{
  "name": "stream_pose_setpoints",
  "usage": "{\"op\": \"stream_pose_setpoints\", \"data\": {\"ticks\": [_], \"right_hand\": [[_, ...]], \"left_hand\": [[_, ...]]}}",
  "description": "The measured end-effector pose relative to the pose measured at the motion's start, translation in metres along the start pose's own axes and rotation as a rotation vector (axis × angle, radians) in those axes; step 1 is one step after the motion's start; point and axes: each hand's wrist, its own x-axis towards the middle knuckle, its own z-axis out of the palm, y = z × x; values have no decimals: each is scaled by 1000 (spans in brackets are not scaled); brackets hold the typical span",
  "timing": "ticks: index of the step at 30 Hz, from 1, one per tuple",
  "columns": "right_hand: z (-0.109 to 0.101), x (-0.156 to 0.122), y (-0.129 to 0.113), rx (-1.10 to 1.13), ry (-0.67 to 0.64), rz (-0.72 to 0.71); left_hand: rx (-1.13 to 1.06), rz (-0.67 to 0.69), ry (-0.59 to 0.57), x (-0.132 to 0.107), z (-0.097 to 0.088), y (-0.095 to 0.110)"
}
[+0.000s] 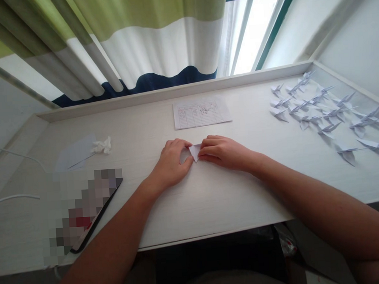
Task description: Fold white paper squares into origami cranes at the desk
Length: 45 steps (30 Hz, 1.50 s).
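**Head view.** The left hand (pixel 171 163) and the right hand (pixel 225 152) rest at the centre of the table (pixel 212 202), fingertips facing each other. A small folded white paper (pixel 195 152), triangular in outline, sits between them with its point downward. Both grips are closed on this piece: the left fingers (pixel 180 144) contact it from one side and the right fingers (pixel 207 148) from the other. The paper is held just above, or resting on, the table surface; the exact contact cannot be determined from this view.

Beyond the hands, near the back edge of the table, lies a ruled paper form (pixel 202 113) bearing handwritten entries, which are too small to read. A group of white origami cranes (pixel 330 114) is laid out across the right end of the table, with the birds lying in loose rows.

At the left side are a pale sheet of paper (pixel 76 153) and, touching its upper right corner, a crumpled white tissue (pixel 102 145). Below these lies a flat dark-edged object (pixel 81 213), pixelated and therefore unidentifiable. A white cable (pixel 13 198) crosses the table at far left. A green, white and navy curtain (pixel 132 47) hangs behind the table, beside a bright window (pixel 253 35).
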Motion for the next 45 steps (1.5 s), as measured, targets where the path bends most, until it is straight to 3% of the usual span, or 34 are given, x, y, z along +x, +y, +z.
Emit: {"op": "stream_pose_setpoints", "data": {"ticks": [13,25,32,37,40,45], "right_hand": [[-2,1,-5,236,30,158],[-2,4,-10,254,68,273],[-1,4,-12,331,114,326],[-1,0,-10,353,144,273],[0,0,-8,326,143,236],[5,3,-4,276,167,305]], "left_hand": [[-10,-17,-17,1,-2,0],[-10,-37,-16,2,-2,4],[21,-19,58,5,6,2],[42,28,89,4,6,3],[4,70,106,3,6,2],[-83,102,148,2,8,-1]]}}
